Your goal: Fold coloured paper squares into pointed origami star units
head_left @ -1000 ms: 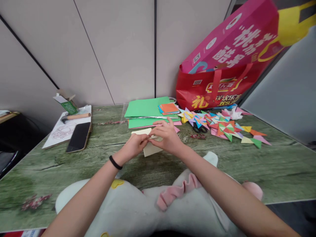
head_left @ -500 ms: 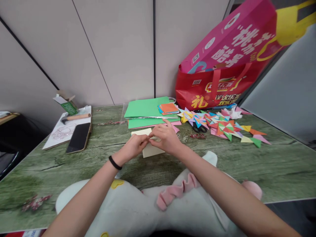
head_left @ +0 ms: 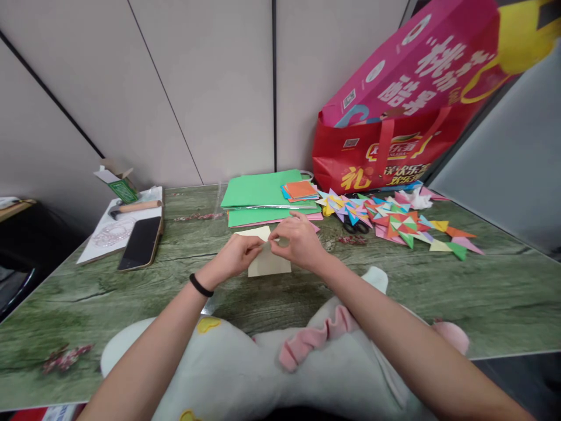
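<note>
A cream sheet of paper is held in front of me, just above the table. My left hand pinches it near its middle, thumb against fingers. On the other side my right hand has its thumb and index finger pinched at the paper too, with the other fingers raised. Part of the sheet shows behind the fingers, and a fold there is partly hidden. Beyond my hands lie green paper sheets, with a small stack of orange and blue paper squares on top.
At the right lie folded colourful paper pieces and black scissors. A red gift bag stands behind them. On the left are a phone, a hammer and a small green box. A plush toy lies before me.
My two hands have moved slightly apart, and the fingertips no longer meet. The lower edge of the cream paper has turned to lie more level.
</note>
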`<action>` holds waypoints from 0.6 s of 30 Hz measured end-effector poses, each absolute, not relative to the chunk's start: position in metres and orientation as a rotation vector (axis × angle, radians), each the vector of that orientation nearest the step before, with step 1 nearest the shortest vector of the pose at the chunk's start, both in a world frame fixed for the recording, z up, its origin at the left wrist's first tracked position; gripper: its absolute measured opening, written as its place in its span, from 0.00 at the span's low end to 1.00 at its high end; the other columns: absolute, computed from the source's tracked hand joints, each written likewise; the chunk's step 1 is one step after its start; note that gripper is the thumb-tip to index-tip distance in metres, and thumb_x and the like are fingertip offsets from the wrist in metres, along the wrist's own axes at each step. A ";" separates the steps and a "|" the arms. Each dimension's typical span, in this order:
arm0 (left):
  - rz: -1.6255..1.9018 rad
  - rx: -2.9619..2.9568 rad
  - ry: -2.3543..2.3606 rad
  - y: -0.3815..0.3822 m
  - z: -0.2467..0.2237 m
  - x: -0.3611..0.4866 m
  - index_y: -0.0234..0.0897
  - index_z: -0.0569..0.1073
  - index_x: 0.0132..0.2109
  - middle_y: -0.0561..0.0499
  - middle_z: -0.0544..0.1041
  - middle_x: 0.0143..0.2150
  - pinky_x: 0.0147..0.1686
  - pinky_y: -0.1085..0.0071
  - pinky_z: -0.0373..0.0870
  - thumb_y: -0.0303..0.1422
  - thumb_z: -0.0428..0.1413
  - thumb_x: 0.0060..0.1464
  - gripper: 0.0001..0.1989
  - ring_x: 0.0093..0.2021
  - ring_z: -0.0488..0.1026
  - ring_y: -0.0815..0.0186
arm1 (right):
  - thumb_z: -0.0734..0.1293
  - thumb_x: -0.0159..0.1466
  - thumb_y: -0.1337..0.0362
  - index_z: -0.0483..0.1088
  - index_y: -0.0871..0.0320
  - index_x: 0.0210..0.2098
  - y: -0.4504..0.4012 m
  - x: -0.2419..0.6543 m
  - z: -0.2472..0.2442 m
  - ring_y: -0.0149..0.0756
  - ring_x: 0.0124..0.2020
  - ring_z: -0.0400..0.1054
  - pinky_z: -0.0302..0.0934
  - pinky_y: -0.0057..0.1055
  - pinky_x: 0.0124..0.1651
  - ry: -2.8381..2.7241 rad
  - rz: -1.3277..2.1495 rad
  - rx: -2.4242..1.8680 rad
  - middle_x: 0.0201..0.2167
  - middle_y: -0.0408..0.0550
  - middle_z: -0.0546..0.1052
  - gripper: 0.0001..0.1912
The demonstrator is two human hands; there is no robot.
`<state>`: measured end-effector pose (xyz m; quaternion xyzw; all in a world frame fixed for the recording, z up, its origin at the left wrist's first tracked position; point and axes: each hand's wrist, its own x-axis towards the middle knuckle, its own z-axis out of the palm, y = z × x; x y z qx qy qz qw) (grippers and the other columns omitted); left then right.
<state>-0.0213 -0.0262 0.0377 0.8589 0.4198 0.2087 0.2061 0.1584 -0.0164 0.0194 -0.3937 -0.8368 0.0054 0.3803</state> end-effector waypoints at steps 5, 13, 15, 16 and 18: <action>0.593 2.177 1.164 -0.023 0.037 -0.023 0.31 0.72 0.30 0.58 0.57 0.18 0.21 0.78 0.50 0.33 0.50 0.50 0.10 0.20 0.52 0.74 | 0.63 0.53 0.67 0.70 0.56 0.22 -0.010 0.167 0.019 0.33 0.30 0.67 0.47 0.39 0.52 -2.040 -0.008 -1.017 0.23 0.41 0.75 0.06; 0.728 1.577 1.182 -0.024 0.037 -0.025 0.30 0.71 0.30 0.54 0.69 0.20 0.21 0.77 0.58 0.36 0.56 0.44 0.11 0.19 0.62 0.74 | 0.62 0.55 0.67 0.69 0.57 0.30 -0.005 0.171 0.018 0.36 0.36 0.67 0.57 0.35 0.45 -1.861 0.215 -0.984 0.31 0.46 0.74 0.04; 0.784 1.498 1.178 -0.023 0.037 -0.025 0.29 0.71 0.33 0.52 0.73 0.23 0.23 0.76 0.62 0.36 0.58 0.43 0.12 0.22 0.67 0.72 | 0.63 0.55 0.68 0.67 0.57 0.32 -0.006 0.170 0.018 0.37 0.41 0.66 0.58 0.35 0.45 -1.824 0.269 -0.945 0.36 0.48 0.72 0.05; 0.805 1.475 1.171 -0.023 0.037 -0.025 0.29 0.72 0.35 0.51 0.74 0.24 0.24 0.76 0.63 0.36 0.58 0.42 0.14 0.23 0.68 0.72 | 0.64 0.54 0.68 0.67 0.57 0.32 -0.006 0.169 0.018 0.38 0.44 0.64 0.58 0.36 0.47 -1.823 0.280 -0.934 0.38 0.49 0.71 0.05; 0.832 1.464 1.154 -0.022 0.036 -0.025 0.30 0.71 0.41 0.52 0.74 0.23 0.24 0.76 0.64 0.35 0.58 0.42 0.18 0.23 0.68 0.72 | 0.65 0.53 0.68 0.69 0.57 0.31 -0.008 0.166 0.018 0.39 0.49 0.61 0.56 0.37 0.50 -1.850 0.279 -0.940 0.44 0.51 0.67 0.04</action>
